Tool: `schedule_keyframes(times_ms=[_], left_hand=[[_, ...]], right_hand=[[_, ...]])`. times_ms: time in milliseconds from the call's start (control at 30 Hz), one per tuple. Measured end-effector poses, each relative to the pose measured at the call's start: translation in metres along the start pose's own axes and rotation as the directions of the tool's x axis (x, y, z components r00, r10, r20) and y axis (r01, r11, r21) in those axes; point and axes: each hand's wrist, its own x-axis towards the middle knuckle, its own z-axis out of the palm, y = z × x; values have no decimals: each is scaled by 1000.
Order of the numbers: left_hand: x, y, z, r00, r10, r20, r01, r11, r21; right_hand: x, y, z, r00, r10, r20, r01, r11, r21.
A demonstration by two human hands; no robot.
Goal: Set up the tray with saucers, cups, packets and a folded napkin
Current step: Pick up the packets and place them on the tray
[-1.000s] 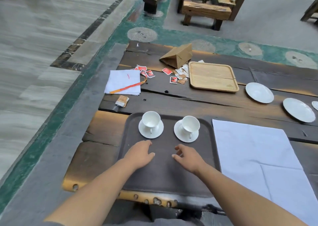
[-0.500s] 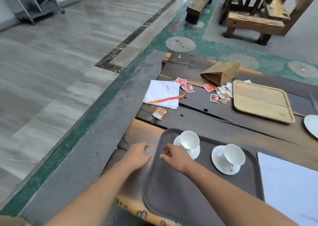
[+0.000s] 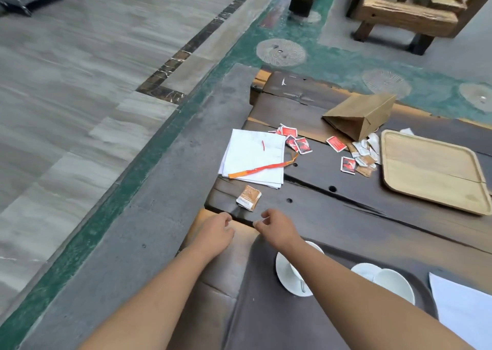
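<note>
A dark grey tray (image 3: 266, 309) lies at the table's near edge with two white cups on saucers, one (image 3: 288, 275) partly under my right forearm, the other (image 3: 391, 283) to its right. My left hand (image 3: 214, 229) and my right hand (image 3: 277, 225) hover side by side beyond the tray's far left corner, both empty with fingers loosely curled. A brown packet (image 3: 249, 197) lies just ahead of them. A folded white napkin (image 3: 254, 158) with an orange strip sits further out. Red packets (image 3: 298, 140) and pale packets (image 3: 366, 152) are scattered beyond.
A brown paper bag (image 3: 359, 115) lies on its side at the far end. A light wooden tray (image 3: 431, 168) rests to the right. A white cloth (image 3: 463, 312) spreads right of the grey tray. The table's left edge drops to a grey stone ledge (image 3: 165, 189).
Both hands moved forward off the grey tray toward the brown packet. The view swung left, so the tray and cups slid to the lower right.
</note>
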Motion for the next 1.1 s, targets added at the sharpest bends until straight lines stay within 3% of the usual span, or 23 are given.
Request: schedule_keyframes(times_ms=[233, 400, 733, 1100], left_hand=[[64, 10, 3, 1000, 7, 12, -7, 1000, -11], [99, 23, 14, 1000, 23, -21, -22, 999, 35], [130, 29, 26, 993, -93, -73, 97, 994, 54], [131, 28, 29, 992, -117, -55, 116, 993, -18]], right_hand=[[64, 5, -1, 996, 82, 38, -81, 996, -24], [91, 4, 6, 990, 143, 8, -143, 986, 84], [119, -3, 17, 970, 231, -74, -225, 971, 75], [128, 5, 22, 978, 198, -71, -190, 976, 106]])
